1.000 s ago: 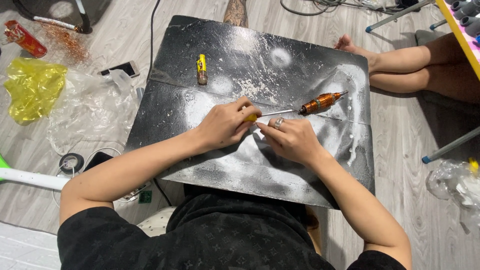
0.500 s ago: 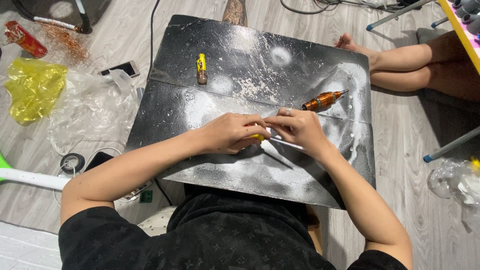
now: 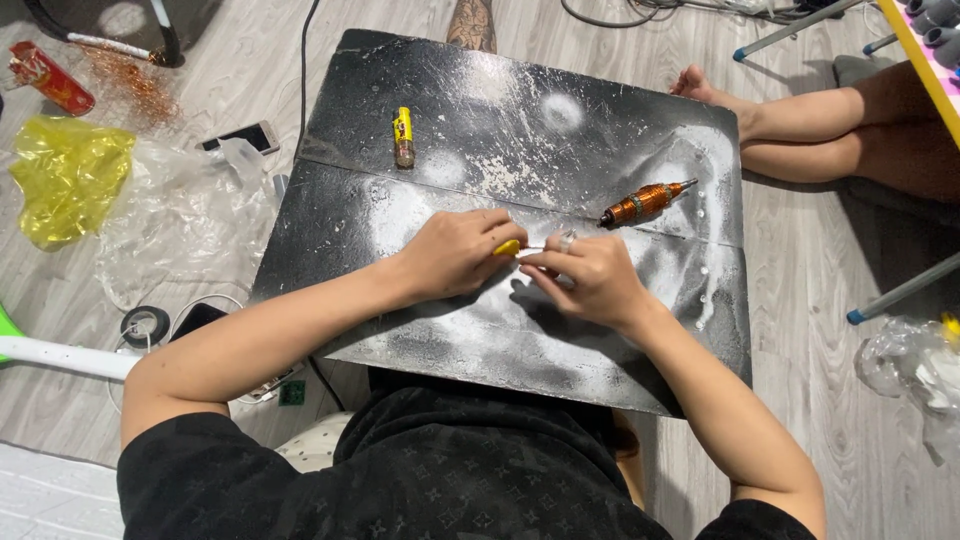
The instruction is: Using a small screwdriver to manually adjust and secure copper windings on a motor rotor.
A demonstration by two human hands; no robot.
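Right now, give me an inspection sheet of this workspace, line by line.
Surface: black board on the floor, smeared with white patches.
Job's things: small yellow-handled tool held between both hands; orange-brown cylindrical tool lying on the board beyond the right hand; yellow lighter lying farther left.
Clutter: yellow plastic bag, clear plastic sheet, phone, tape roll.
Hands: left hand grips the yellow handle; right hand pinches the tip.
Cables: black cable along the floor.
Surroundings: another person's bare legs on the right.
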